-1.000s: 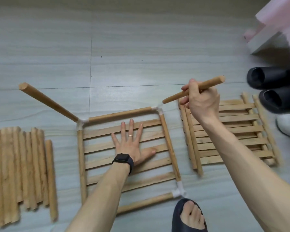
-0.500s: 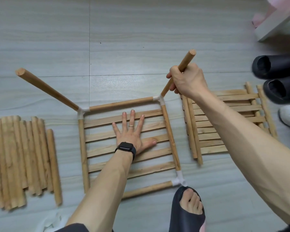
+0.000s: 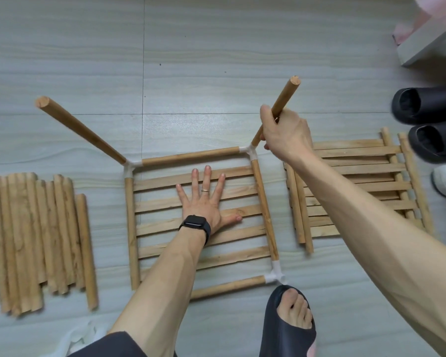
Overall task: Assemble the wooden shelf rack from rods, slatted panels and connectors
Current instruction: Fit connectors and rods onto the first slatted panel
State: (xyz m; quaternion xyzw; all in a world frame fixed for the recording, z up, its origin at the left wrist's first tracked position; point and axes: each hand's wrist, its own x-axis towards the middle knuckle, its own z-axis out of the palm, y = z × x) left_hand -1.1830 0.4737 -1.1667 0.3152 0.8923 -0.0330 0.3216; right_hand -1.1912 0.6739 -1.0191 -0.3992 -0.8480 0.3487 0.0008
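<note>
- The right hand (image 3: 283,132) grips a rod (image 3: 285,96) low on its length. The rod's bottom end meets the far right connector (image 3: 249,150) of the frame lying on the floor.
- The rod's long axis rises from that connector, its top tilted away and to the right. The left rod (image 3: 83,132) leans away the other way.
- The left hand (image 3: 204,199) lies flat with fingers spread on the panel (image 3: 157,205), apart from that corner, so the right hand is nearer.
- The next move is likely a push down along the rod's axis into the socket, with the left hand pinning the frame.
</note>
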